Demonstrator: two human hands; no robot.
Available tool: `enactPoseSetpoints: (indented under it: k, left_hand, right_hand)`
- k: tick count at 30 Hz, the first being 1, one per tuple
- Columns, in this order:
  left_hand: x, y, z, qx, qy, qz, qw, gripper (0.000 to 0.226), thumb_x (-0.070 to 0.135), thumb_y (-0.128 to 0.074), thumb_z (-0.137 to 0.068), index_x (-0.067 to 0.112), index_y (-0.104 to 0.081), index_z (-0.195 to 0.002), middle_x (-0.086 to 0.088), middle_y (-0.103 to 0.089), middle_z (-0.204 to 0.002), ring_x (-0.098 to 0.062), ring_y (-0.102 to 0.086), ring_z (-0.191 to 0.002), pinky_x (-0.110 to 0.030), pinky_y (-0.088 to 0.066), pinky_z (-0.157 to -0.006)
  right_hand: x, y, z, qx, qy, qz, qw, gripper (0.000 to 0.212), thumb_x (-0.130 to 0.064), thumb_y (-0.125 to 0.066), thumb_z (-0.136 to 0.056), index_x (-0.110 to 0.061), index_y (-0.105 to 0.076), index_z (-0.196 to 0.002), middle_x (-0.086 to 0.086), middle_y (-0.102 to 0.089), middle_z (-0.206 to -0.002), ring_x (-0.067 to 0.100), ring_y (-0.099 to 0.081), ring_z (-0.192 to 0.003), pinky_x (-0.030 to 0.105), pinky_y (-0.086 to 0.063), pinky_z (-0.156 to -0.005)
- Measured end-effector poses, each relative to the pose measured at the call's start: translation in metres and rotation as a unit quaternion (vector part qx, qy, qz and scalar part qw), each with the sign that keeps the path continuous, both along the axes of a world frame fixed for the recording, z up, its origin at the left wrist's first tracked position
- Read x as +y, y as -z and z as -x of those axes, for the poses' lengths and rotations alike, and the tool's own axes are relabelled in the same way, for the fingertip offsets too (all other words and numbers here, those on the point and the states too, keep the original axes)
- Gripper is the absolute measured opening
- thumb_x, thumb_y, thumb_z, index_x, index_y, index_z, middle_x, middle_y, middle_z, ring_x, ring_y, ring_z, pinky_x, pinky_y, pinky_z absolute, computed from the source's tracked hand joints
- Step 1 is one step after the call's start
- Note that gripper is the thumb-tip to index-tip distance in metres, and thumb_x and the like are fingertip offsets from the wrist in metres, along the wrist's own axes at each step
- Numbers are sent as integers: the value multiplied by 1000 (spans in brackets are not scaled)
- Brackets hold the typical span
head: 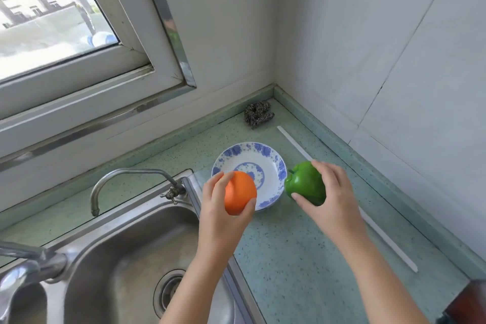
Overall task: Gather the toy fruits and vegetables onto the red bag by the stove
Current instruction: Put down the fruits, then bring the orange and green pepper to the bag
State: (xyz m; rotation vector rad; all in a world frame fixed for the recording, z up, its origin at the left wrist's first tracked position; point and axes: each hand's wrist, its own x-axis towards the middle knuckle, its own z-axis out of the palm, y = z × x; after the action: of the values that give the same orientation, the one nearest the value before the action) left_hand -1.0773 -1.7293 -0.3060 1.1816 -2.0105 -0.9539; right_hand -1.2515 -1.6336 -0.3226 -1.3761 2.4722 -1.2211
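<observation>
My left hand [221,208] is closed around a toy orange [240,192], held just above the near rim of a blue-and-white bowl [263,155]. To the right of the bowl, my right hand [331,192] grips a green toy bell pepper [303,184] over the green speckled counter [302,258]. Inside, the bowl shows only its blue pattern. Neither the red bag nor the stove is in view.
A steel sink [126,258] with a curved tap [131,179] lies to the left. A metal scourer [257,113] sits in the back corner by the tiled walls. A white strip [381,231] lies along the counter at right. A dark red edge [470,300] shows bottom right.
</observation>
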Motion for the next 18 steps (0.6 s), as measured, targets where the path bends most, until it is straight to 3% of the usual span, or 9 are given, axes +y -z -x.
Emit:
enactPoseSetpoints:
  k: [2,5,8,12,18]
  left_hand:
    - [7,-9,-11,15,-10,6,1000,58,22,-76,-73,44,-41,-115,12,-40,-126,-6,-42,-109,-21,-38,-87]
    - [17,-23,-32,37,-36,2,999,57,21,-76,-73,41,-43,-115,11,-42,-125,-6,-44,-105,-5,-35,-77]
    - [29,-34,-56,62,-72,9,995,57,20,-77,-71,36,-48,-117,9,-45,-123,-8,-47,-105,-8,-35,-77]
    - [47,-47,-83,98,-109,17,989,57,20,-77,-72,45,-45,-111,24,-43,-114,10,-45,-103,-12,-38,-78]
    - [77,-53,-129,125,-168,28,977,53,33,-77,-67,46,-47,-109,21,-46,-115,9,-46,-103,-9,-38,-78]
  right_hand:
    - [3,-10,-8,5,-10,21,1000,69,-21,-82,-64,-9,-50,-124,11,-49,-119,29,-49,-108,30,-39,-83]
    - [6,-26,-22,8,-35,51,998,70,-21,-82,-65,-10,-49,-125,10,-48,-120,28,-48,-109,30,-38,-86]
    - [9,-41,-38,5,-65,70,995,69,-21,-81,-66,-12,-48,-127,9,-47,-121,23,-46,-112,27,-36,-89]
    - [11,-57,-65,9,-115,90,989,69,-22,-80,-68,-14,-47,-128,6,-46,-122,16,-43,-112,13,-30,-88]
    - [13,-66,-114,4,-201,97,975,67,-37,-70,-69,-22,-42,-128,-1,-42,-119,11,-40,-111,23,-35,-93]
